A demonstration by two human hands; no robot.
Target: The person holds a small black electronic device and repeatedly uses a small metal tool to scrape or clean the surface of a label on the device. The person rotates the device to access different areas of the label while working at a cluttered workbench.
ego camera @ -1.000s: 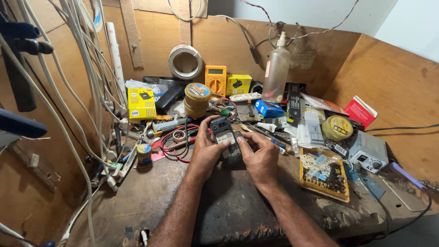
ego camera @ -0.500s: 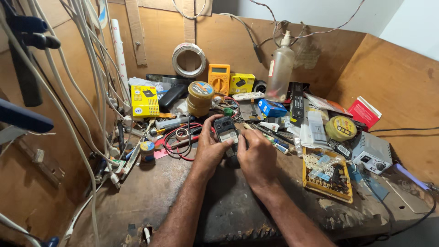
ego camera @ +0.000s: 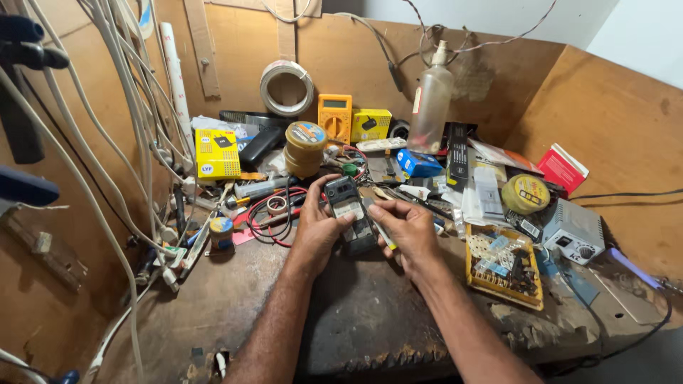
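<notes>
In front of the stack of yellow tape rolls (ego camera: 305, 148), at the middle of the cluttered workbench (ego camera: 235, 306), both hands meet on a small dark handset (ego camera: 350, 213) with its pale inner face turned up, apparently with the cover off. The left hand (ego camera: 316, 229) cradles it from the left side, fingers curled under and around the body, thumb lying across the near edge. The right hand (ego camera: 405, 229) closes in from the right, fingertips pinched near the handset's right edge around a thin, pale tool (ego camera: 378, 226) that looks like tweezers or a slim driver; its exact kind is too small to tell.

Judging from this grip, the work is fine probing or prising at the handset's side. It would go best with the left hand keeping the body flat and steady against the bench while the right works the tool tip with light, short pressure, so that it does not slip across the exposed board.

Just left of the tape rolls stands a yellow box (ego camera: 217, 153); behind and to the right of them lean a yellow multimeter (ego camera: 334, 117) and a clear plastic bottle (ego camera: 430, 103). Red and black leads (ego camera: 274, 213) coil in front of them, beside the left hand. Well to the right of them lies a yellow tray of small parts (ego camera: 504, 269).
</notes>
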